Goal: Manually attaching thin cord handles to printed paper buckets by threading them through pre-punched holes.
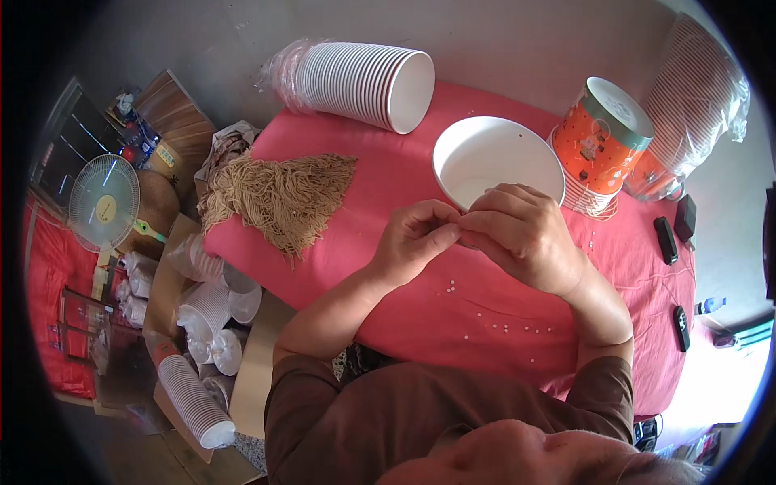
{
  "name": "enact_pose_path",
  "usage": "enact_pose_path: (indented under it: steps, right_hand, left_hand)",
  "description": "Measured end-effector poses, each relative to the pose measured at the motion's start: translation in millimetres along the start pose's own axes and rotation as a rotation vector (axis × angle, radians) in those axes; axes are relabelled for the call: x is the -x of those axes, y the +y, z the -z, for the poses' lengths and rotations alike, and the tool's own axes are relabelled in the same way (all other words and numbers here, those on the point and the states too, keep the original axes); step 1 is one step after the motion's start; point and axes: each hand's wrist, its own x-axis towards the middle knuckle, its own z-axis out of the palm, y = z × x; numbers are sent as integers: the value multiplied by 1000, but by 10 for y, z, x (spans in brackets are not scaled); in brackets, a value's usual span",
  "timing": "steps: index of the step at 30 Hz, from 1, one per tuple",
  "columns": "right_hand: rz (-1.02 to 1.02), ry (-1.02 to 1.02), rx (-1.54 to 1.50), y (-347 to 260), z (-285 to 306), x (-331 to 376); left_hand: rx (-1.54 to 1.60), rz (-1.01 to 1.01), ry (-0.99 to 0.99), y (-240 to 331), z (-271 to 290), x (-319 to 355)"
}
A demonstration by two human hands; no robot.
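A large white paper bucket (477, 153) stands on the red cloth with its mouth toward me. At its near rim my left hand (414, 241) and my right hand (525, 236) meet, fingertips pinched together. What they pinch is too small and too covered by the fingers to make out. The right hand hides part of the rim. To the left lies a thick bundle of tan cords (283, 198). Small white dots (505, 328) are scattered over the cloth below my hands.
A stack of white buckets (347, 77) lies at the back. On the right stand an orange bucket with a green band (602, 137) and a tall wrapped stack (687, 105). Dark handheld objects (666, 240) lie near the right edge. A cardboard box (263, 356) holds stacked cups at left.
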Motion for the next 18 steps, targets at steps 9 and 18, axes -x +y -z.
enact_pose_path:
  steps: [9,18]
  right_hand:
    - [30,-8,144,-3,-46,-22]
    - [-12,-44,96,56,-13,-34]
  left_hand:
    - [-18,-40,54,13,-63,1]
    - [-336,-168,185,-52,-40,9]
